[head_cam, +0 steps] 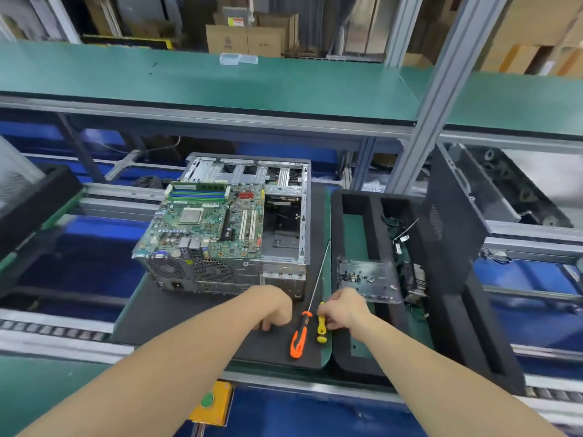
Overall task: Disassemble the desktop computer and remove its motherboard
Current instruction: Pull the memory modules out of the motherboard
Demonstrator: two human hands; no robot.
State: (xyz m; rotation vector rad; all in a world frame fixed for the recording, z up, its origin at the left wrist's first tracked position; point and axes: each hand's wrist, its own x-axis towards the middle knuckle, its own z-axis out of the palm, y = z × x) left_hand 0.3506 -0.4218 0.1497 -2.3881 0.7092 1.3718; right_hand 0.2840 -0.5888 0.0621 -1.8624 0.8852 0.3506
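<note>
A green motherboard (208,220) lies tilted across the top left of the open grey computer case (284,244), which sits on a dark mat (176,313). In front of the case, my left hand (274,305) rests on the mat with curled fingers and holds nothing I can see. My right hand (342,307) pinches the handle of a yellow screwdriver (321,323) lying on the mat. An orange-handled long screwdriver (299,335) lies just left of it, its shaft pointing away toward the case.
A black foam tray (356,357) to the right holds a clear plastic box of screws (367,280), cables and removed parts. A dark side panel (454,222) leans behind it. A green shelf (189,80) spans above; conveyor rollers (47,331) run along the front.
</note>
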